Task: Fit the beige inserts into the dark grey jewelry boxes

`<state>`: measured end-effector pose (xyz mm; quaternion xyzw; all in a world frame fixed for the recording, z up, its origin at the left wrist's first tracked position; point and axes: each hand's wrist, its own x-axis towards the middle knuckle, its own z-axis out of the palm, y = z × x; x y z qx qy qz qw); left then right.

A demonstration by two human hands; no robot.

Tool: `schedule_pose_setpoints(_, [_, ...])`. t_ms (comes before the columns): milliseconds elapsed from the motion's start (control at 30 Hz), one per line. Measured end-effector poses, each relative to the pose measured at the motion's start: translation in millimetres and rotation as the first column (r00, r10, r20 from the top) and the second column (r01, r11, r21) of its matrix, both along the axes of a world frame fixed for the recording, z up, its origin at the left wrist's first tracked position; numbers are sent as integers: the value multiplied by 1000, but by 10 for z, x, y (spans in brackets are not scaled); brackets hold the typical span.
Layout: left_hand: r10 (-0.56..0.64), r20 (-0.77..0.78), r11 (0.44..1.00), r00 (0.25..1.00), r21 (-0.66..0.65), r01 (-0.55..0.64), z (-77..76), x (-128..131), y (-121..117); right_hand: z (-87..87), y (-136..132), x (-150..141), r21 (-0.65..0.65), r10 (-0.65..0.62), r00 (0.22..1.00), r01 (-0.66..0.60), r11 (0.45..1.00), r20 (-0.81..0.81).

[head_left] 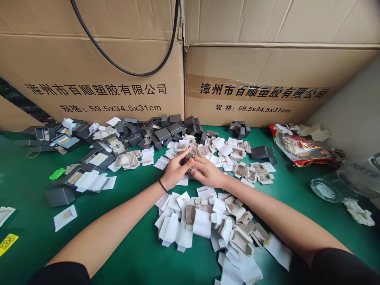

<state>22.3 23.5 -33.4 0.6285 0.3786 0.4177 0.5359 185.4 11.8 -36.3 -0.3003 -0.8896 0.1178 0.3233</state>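
My left hand (175, 171) and my right hand (209, 171) meet over the middle of the green table, fingers bent inward. Between them a small dark piece barely shows, mostly covered by the fingers, so its kind is unclear. Around and beyond the hands lie grey-brown cardboard inserts (204, 149) and white folded papers (162, 162). Nearer me, between my forearms, spreads a loose heap of white folded papers (202, 223) and open cardboard trays (241, 240). Small black boxes (163, 134), some with their insides showing, are piled along the back.
Two large cardboard cartons (118, 95) wall off the back, with a black cable (130, 73) hanging in front. At the right are a red snack bag (305, 148), a clear plastic jar (341, 188) and crumpled tissue (359, 212). A yellow label (8, 244) lies at the left.
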Motion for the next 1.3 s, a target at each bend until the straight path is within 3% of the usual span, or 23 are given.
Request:
schedule_pose_setpoints(167, [26, 39, 999, 999, -21, -25, 9, 7, -3, 24, -31, -3, -17, -31, 999, 30, 999, -30])
schedule_pose_setpoints(433, [107, 168, 987, 980, -141, -83, -32, 22, 25, 17, -118, 7, 60, -160, 987, 159, 985, -2])
schedule_pose_setpoints(700, [181, 237, 966, 955, -224, -127, 26, 33, 32, 7, -84, 10, 87, -84, 996, 81, 993, 32])
schedule_pose_setpoints(867, [171, 255, 962, 952, -251, -106, 46, 16, 14, 20, -75, -14, 59, -30, 1000, 30, 998, 1])
schedule_pose_setpoints(1067, [147, 268, 965, 952, -251, -79, 14, -2, 22, -21, -151, -3, 57, -91, 996, 92, 994, -24])
schedule_pose_setpoints(1300, [-34, 224, 987, 974, -148, 68, 11, -72, 47, -49, -180, 67, 114, -144, 987, 152, 982, -77])
